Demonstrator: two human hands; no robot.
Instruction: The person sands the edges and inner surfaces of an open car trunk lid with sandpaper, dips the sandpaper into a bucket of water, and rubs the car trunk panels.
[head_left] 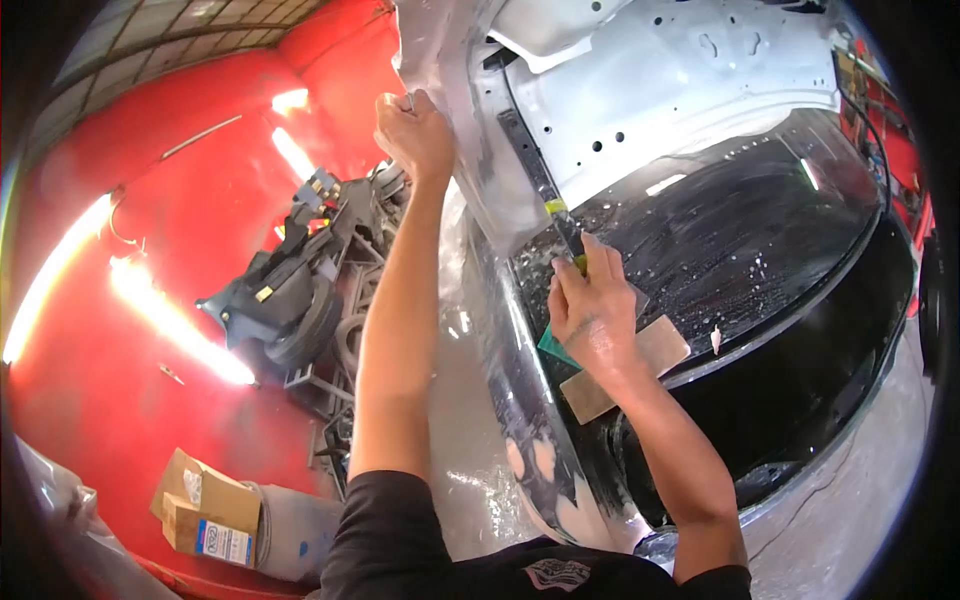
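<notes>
My left hand [415,135] is raised and closed in a fist at the outer edge of the pale grey car panel [475,175]. What its fingers hold, if anything, is hidden. My right hand [595,310] is closed on a slim black-and-yellow tool [568,232], which points up toward the panel's lower corner. Most of its grip is hidden by the fingers. Under that hand, on the dark car surface, lie a tan flat block [655,355] and a green flat piece [552,347], each partly covered.
White specks dot the glossy black panel [700,245]. A white panel with holes [660,110] stands behind it. Left are piled dark car parts [290,280], a cardboard box [210,505] on a drum [295,530], and bright tube lights [180,320] on the red wall.
</notes>
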